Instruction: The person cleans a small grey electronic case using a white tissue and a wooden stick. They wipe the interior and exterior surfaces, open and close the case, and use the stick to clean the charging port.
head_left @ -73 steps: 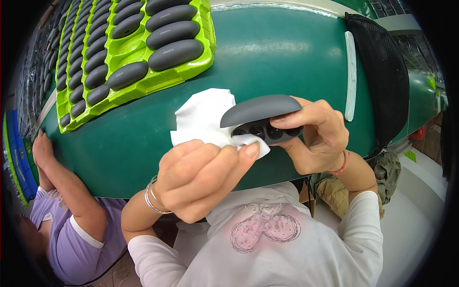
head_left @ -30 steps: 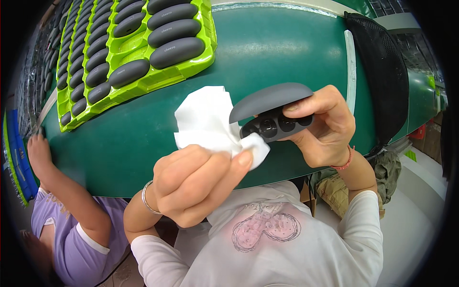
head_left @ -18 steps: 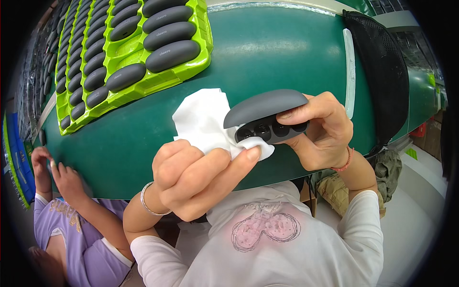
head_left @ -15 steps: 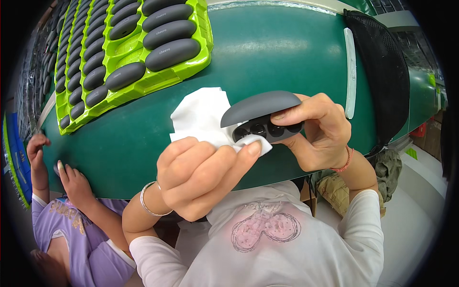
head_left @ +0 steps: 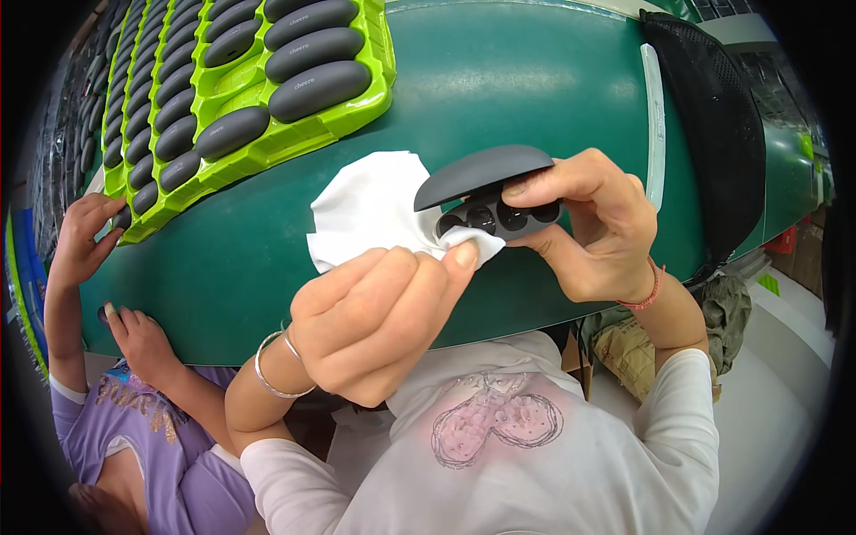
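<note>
A dark grey oval case (head_left: 486, 178), its lid raised, is gripped along its right end by my right hand (head_left: 597, 223). Thumb and fingers clasp it there, and round black wells show inside. My left hand (head_left: 379, 316) pinches a white cloth (head_left: 370, 205) between thumb and fingers. One corner of that cloth presses against the front rim of the case, near its left end. The rest spreads out flat beyond my knuckles. What the curled fingers of my left hand cover is hidden.
A lime-green tray (head_left: 330, 132) with rows of closed dark cases stands at the far left. Beside it, a co-worker's hand (head_left: 89, 236) touches a case at its near corner. A black mesh bag (head_left: 709, 134) and a pale strip (head_left: 654, 125) lie on the green table (head_left: 517, 71) at right.
The case has risen slightly in my right hand, and the cloth has shifted a little upward with my left. The co-worker's hand has moved up to the tray's corner.
</note>
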`<state>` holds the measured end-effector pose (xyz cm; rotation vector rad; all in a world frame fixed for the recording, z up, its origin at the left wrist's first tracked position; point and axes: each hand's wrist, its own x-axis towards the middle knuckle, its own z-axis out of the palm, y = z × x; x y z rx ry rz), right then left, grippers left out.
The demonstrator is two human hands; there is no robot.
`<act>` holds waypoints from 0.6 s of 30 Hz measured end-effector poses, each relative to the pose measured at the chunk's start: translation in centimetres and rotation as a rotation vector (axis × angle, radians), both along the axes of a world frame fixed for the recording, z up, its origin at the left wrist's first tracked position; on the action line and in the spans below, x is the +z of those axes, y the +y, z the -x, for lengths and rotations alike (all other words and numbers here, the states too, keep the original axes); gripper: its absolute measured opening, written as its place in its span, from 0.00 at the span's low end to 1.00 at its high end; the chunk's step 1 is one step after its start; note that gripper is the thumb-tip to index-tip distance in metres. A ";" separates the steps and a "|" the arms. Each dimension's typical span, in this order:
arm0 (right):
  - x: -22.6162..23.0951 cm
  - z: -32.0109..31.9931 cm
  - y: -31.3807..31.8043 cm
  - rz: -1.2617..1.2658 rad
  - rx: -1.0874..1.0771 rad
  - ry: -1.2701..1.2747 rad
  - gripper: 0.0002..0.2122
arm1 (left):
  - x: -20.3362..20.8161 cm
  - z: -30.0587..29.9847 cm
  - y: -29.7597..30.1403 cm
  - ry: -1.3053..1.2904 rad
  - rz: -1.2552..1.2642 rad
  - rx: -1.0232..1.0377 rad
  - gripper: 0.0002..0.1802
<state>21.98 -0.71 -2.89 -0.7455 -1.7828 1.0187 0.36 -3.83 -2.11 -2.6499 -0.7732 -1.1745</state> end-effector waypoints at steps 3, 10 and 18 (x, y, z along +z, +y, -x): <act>-0.1 0.2 0.0 -0.022 -0.014 0.000 0.16 | -0.3 -0.3 0.2 -0.051 -0.034 0.006 0.15; 0.2 0.7 -0.1 0.035 0.046 0.008 0.15 | -0.6 -0.6 -0.2 -0.015 0.004 -0.074 0.20; 0.2 -0.4 -1.0 0.152 0.041 0.182 0.18 | -1.6 -1.1 -1.8 -0.141 -0.199 0.025 0.16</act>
